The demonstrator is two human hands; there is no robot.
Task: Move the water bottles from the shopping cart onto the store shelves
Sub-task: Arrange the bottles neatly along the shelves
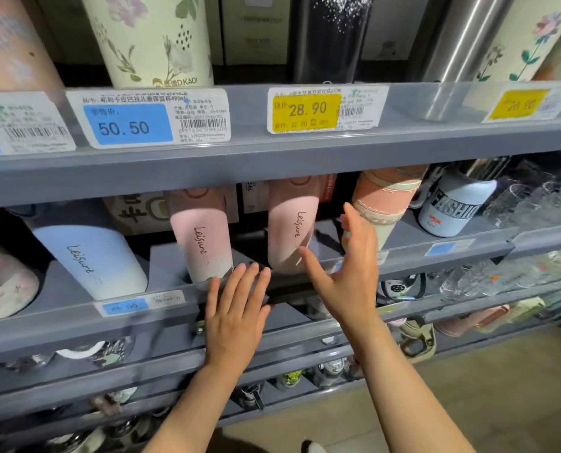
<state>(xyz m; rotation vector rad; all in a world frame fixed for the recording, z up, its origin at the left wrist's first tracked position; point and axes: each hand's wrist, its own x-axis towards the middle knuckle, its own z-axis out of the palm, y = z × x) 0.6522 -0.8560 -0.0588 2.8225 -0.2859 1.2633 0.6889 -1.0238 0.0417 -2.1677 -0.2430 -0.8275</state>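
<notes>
Two pink "Leisure" bottles stand on the grey middle shelf point(174, 318): one point(202, 238) at centre left, the other point(292, 230) just right of it. A pale blue "Leisure" bottle point(89, 253) stands further left. My left hand point(236, 308) lies flat with straight fingers against the shelf's front edge, below the left pink bottle. My right hand point(347, 269) is open with spread fingers beside the right pink bottle; its thumb tip is at the bottle's lower side. Neither hand holds anything. No shopping cart is in view.
An orange and cream bottle point(380, 204) and a white "FASHION" bottle point(452, 204) stand to the right, then clear glasses point(530, 204). The upper shelf holds floral, black and steel bottles behind price tags point(305, 109). Lower shelves hold more cups. Beige floor point(468, 403) lies at lower right.
</notes>
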